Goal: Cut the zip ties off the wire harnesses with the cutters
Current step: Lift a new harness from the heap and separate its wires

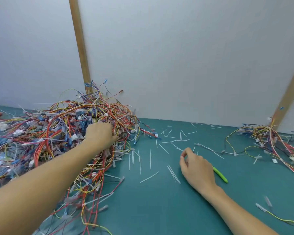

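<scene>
Resting on the smooth teal tabletop [159, 209], the right hand [196, 168] curls loosely over the green-handled cutters [220, 174], thumb and forefinger nearly touching. Thin white zip-tie offcuts [149, 159] litter the middle. Farther back, the left hand [100, 133] digs into the tangled harness pile [49, 141]; whether its fingers grip wires I cannot tell. Behind rise pale wall panels [176, 56].

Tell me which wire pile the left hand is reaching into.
The big pile at the table's left; the left hand is buried in it. The smaller pile at far right is untouched.
</scene>
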The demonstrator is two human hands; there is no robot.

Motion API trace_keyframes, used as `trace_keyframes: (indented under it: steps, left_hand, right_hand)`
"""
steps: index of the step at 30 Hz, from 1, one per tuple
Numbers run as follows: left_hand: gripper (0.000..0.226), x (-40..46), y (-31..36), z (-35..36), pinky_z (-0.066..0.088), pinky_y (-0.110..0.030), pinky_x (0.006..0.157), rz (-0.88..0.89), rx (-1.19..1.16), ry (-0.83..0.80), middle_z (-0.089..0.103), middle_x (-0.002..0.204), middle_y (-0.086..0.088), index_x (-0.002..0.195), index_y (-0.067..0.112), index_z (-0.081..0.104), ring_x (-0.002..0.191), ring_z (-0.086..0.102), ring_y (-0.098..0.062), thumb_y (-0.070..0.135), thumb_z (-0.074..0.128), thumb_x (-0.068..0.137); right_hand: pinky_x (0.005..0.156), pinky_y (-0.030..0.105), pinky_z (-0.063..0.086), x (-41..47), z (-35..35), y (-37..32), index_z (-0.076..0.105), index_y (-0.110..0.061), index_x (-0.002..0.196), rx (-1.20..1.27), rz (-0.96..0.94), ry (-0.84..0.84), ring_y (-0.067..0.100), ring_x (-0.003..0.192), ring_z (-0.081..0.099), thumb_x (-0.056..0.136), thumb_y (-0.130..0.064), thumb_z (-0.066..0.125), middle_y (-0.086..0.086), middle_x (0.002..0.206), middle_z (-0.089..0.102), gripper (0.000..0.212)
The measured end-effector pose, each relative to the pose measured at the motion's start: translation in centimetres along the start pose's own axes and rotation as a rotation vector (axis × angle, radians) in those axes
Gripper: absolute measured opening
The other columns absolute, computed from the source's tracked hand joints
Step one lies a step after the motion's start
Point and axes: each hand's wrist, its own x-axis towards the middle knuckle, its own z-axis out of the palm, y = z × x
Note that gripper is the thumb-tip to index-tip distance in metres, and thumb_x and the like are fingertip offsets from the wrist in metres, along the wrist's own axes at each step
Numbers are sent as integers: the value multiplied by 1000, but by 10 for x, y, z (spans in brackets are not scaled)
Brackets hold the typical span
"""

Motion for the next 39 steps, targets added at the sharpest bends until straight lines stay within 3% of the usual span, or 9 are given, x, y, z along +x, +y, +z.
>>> trace_keyframes:
  steps: [12, 18, 22, 25, 27, 30, 33, 36, 39]
  left_hand:
    - [19, -19, 53, -57, 40, -27, 52, 277, -427, 530, 69, 81, 6, 80, 22, 73, 66, 64, -23, 31, 59, 90]
    - [42, -33, 68, -44, 46, -25, 52, 282, -270, -91, 58, 48, -1, 58, 15, 48, 50, 58, -19, 38, 52, 93]
    - [30, -28, 55, -48, 52, -25, 47, 302, -539, -594, 77, 80, -4, 81, 14, 70, 63, 74, -16, 32, 52, 98]
    - [27, -32, 47, -50, 56, -27, 48, 302, -492, -694, 76, 90, 4, 101, 12, 70, 63, 74, -13, 31, 51, 102]
    - [31, -37, 41, -49, 49, -21, 45, 301, -341, -600, 77, 77, 6, 95, 16, 73, 56, 72, -10, 35, 49, 101]
    - [36, -40, 35, -49, 37, -18, 45, 209, -304, 65, 62, 51, 6, 71, 17, 70, 49, 60, -14, 40, 55, 95]
    - [15, -33, 33, -54, 51, -33, 63, 226, -550, 578, 67, 85, 4, 102, 27, 70, 79, 64, -22, 35, 60, 94]
    - [39, -17, 31, -54, 50, -46, 91, 303, -528, 270, 64, 117, -8, 132, 19, 57, 110, 61, -30, 35, 58, 97]
    - [30, -14, 30, -50, 53, -38, 73, 382, -464, 44, 71, 80, -1, 95, 22, 71, 79, 67, -24, 44, 52, 101]
  right_hand:
    - [57, 35, 43, 2, -1, 1, 51, -28, 92, 114, 57, 126, 22, 65, 59, 102, -31, 51, -9, 62, 57, 9]
    - [74, 31, 43, 25, -16, -33, 60, -35, 109, 339, 68, 219, 12, 98, 62, 95, -28, 58, -23, 98, 65, 16]
    - [109, 38, 44, 47, -18, -78, 40, -36, 151, 401, -142, -269, 18, 128, 54, 81, -34, 58, -6, 144, 55, 73]
    - [97, 40, 50, 53, 3, -95, 50, -35, 140, 216, -128, -481, 29, 113, 62, 93, -38, 57, 3, 128, 66, 48]
    - [81, 39, 51, 53, 12, -96, 63, -26, 104, 142, -127, -412, 31, 98, 64, 100, -39, 53, 4, 100, 71, 17]
    - [67, 40, 47, 57, 6, -86, 57, -21, 85, 231, -129, -155, 31, 81, 59, 105, -32, 49, 0, 79, 62, 24]
    - [58, 35, 35, 67, -16, -67, 50, -26, 85, 374, -165, 102, 14, 66, 50, 107, -26, 48, -9, 69, 50, 22]
    - [62, 30, 36, 73, -40, -48, 59, -24, 97, 478, -226, 314, 9, 69, 47, 108, -21, 48, -10, 77, 54, 16]
    - [61, 19, 35, 78, -59, -28, 62, -24, 103, 525, -191, 423, 4, 68, 50, 107, -28, 42, -15, 74, 55, 20]
